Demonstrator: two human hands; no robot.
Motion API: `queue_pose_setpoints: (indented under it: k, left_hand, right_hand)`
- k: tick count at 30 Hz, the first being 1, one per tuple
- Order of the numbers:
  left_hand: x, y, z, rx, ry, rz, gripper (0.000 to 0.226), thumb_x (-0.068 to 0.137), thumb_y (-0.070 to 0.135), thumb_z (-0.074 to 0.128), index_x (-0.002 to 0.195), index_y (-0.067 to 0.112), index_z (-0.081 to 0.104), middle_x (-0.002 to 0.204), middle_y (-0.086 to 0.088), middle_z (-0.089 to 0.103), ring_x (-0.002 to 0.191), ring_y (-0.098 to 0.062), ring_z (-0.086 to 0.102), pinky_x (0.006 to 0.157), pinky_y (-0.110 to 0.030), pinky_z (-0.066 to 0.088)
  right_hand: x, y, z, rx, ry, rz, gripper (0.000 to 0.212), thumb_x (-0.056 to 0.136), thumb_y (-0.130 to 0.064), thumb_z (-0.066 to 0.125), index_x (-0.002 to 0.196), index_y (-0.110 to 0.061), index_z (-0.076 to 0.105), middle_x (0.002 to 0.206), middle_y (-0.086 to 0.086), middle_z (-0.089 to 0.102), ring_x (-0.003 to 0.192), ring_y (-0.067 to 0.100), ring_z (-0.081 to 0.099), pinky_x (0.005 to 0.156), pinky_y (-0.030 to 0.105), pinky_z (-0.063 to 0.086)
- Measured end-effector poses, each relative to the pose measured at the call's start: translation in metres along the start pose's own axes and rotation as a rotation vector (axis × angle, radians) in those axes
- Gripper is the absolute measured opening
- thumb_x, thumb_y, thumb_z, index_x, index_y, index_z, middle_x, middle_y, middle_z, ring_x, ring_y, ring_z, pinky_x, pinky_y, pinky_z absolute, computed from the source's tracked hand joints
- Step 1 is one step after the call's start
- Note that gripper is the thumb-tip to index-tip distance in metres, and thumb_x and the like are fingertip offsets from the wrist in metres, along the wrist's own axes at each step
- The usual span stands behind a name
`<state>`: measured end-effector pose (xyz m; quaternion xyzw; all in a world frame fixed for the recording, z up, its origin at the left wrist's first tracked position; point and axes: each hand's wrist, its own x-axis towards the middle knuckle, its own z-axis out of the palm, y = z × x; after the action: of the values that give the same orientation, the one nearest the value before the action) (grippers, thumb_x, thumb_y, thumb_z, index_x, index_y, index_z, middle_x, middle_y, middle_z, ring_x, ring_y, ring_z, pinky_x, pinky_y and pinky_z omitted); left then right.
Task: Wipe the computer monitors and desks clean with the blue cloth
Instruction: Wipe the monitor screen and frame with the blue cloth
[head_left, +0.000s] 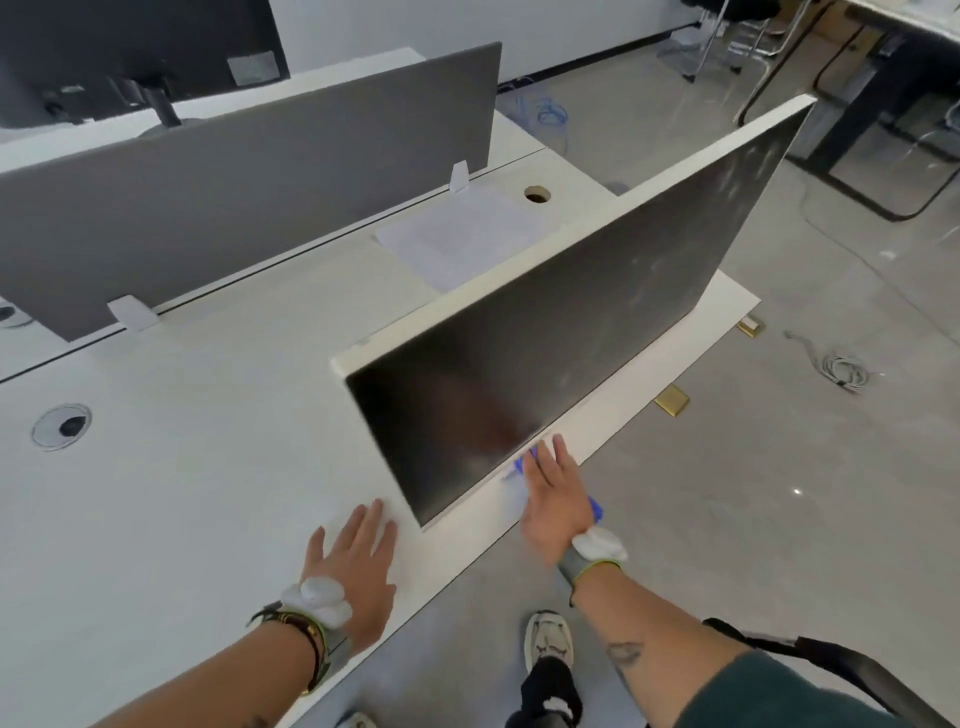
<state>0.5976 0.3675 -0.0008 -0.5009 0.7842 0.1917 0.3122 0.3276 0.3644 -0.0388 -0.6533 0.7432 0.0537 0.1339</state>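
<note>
Step in hand, as judged: wiping along the bottom edge of the wide, white-framed, dark-screened computer monitor (571, 338), set near the front edge of the long white laminate desk (208, 467).

Right hand (553, 499): palm down, fingers straight and close together, pressing the small blue wiping cloth (519, 464) against the lower bezel and the narrow desk strip in front of it. A flat press, not a pinch (motion blur here, so exact finger contact hard to confirm).

Left hand (353, 566): flat on the desk, fingers straight and spread, holding nothing, just beside the monitor's near lower corner. Probably a brace.

Cloth location: almost wholly under the right hand. Visible only as blue edges past the fingertips at the screen's lower edge and again beside the heel of the hand, near the wrist. Well apart from the left hand, with the monitor's near corner between.

Progress, as judged: early. Pale dust smears across the far upper part of the screen; near part darker.

Next move calls for:
- lifting the cloth onto the glass and sweeping toward the far end under light, even pressure
- steadying the frame with the left hand, given the risk of shifting the monitor under a hard push
- then wiping the desk around the loose white paper sheet (457, 239) behind the monitor
</note>
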Motion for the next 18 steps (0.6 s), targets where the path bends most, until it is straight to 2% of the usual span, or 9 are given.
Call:
queue_pose_setpoints:
  k: [1, 3, 5, 7, 10, 13, 14, 16, 18]
  left_hand:
    - [0.001, 0.018, 0.001, -0.010, 0.005, -0.006, 0.071, 0.103, 0.040, 0.030, 0.160, 0.019, -0.009, 0.166, -0.003, -0.018, 0.153, -0.025, -0.017, 0.123, -0.054, -0.004]
    - [0.010, 0.054, 0.001, -0.065, 0.024, -0.040, 0.071, 0.103, 0.043, 0.029, 0.159, 0.023, -0.010, 0.168, 0.000, -0.001, 0.154, -0.026, -0.005, 0.122, -0.052, -0.006]
    - [0.013, 0.073, 0.003, -0.129, 0.108, -0.049, 0.073, 0.102, 0.044, 0.030, 0.158, 0.026, -0.015, 0.168, 0.003, -0.003, 0.154, -0.026, 0.003, 0.122, -0.051, -0.004]
    - [0.029, 0.108, 0.001, -0.186, 0.208, -0.056, 0.076, 0.100, 0.044, 0.033, 0.157, 0.028, -0.014, 0.166, 0.004, -0.018, 0.155, -0.026, 0.003, 0.121, -0.052, 0.005]
    - [0.039, 0.138, -0.007, -0.212, 0.217, -0.097, 0.078, 0.102, 0.044, 0.030, 0.154, 0.026, -0.025, 0.157, 0.005, -0.039, 0.152, -0.023, -0.020, 0.120, -0.049, -0.004]
    - [0.051, 0.166, -0.025, -0.179, 0.204, -0.157, 0.077, 0.103, 0.044, 0.026, 0.152, 0.025, -0.031, 0.157, 0.001, -0.040, 0.149, -0.023, -0.028, 0.120, -0.048, -0.011]
    - [0.057, 0.174, -0.027, -0.191, 0.207, -0.185, 0.077, 0.103, 0.044, 0.025, 0.152, 0.025, -0.031, 0.160, 0.000, -0.035, 0.150, -0.023, -0.026, 0.121, -0.049, -0.011]
    - [0.069, 0.189, -0.036, -0.218, 0.237, -0.244, 0.077, 0.102, 0.043, 0.026, 0.153, 0.024, -0.029, 0.165, -0.001, -0.023, 0.154, -0.026, -0.014, 0.122, -0.050, -0.006]
    - [0.077, 0.193, -0.046, -0.219, 0.268, -0.272, 0.078, 0.101, 0.043, 0.027, 0.154, 0.022, -0.027, 0.167, 0.001, -0.014, 0.154, -0.026, -0.004, 0.122, -0.051, -0.001]
  right_hand:
    - [0.016, 0.006, 0.008, -0.024, 0.040, -0.056, 0.059, 0.047, -0.011, 0.084, 0.104, -0.008, 0.074, 0.117, 0.011, 0.070, 0.118, 0.042, 0.060, 0.100, 0.044, 0.049]
    - [0.039, 0.016, -0.004, -0.087, -0.019, -0.190, 0.035, 0.051, -0.020, 0.079, 0.085, -0.014, 0.075, 0.094, 0.007, 0.071, 0.108, 0.037, 0.059, 0.110, 0.048, 0.039]
    - [0.042, 0.018, -0.020, -0.143, -0.111, -0.302, 0.019, 0.076, -0.023, 0.062, 0.091, -0.016, 0.072, 0.098, 0.005, 0.068, 0.110, 0.034, 0.056, 0.121, 0.053, 0.018]
    - [0.055, 0.047, -0.034, -0.173, -0.227, -0.332, 0.032, 0.096, -0.027, 0.037, 0.104, -0.016, 0.067, 0.114, 0.006, 0.064, 0.123, 0.033, 0.047, 0.121, 0.059, 0.002]
    - [0.093, 0.085, -0.047, -0.176, -0.132, -0.108, 0.051, 0.098, -0.035, 0.022, 0.108, -0.017, 0.069, 0.122, 0.005, 0.062, 0.133, 0.030, 0.038, 0.118, 0.062, 0.000]
    - [0.126, 0.123, -0.055, -0.142, -0.131, 0.129, 0.054, 0.097, -0.039, 0.025, 0.123, -0.013, 0.066, 0.139, 0.009, 0.054, 0.143, 0.033, 0.028, 0.119, 0.057, 0.007]
    - [0.127, 0.125, -0.054, -0.157, -0.108, 0.061, 0.050, 0.097, -0.037, 0.030, 0.117, -0.013, 0.069, 0.131, 0.011, 0.059, 0.137, 0.034, 0.036, 0.117, 0.054, 0.013]
    - [0.112, 0.120, -0.045, -0.129, -0.034, -0.331, 0.027, 0.090, -0.026, 0.044, 0.093, -0.016, 0.069, 0.099, 0.010, 0.067, 0.105, 0.035, 0.056, 0.103, 0.049, 0.028]
    - [0.092, 0.117, -0.033, -0.020, 0.003, -0.620, 0.023, 0.082, -0.020, 0.047, 0.095, -0.017, 0.067, 0.093, 0.006, 0.066, 0.096, 0.033, 0.058, 0.097, 0.046, 0.030]
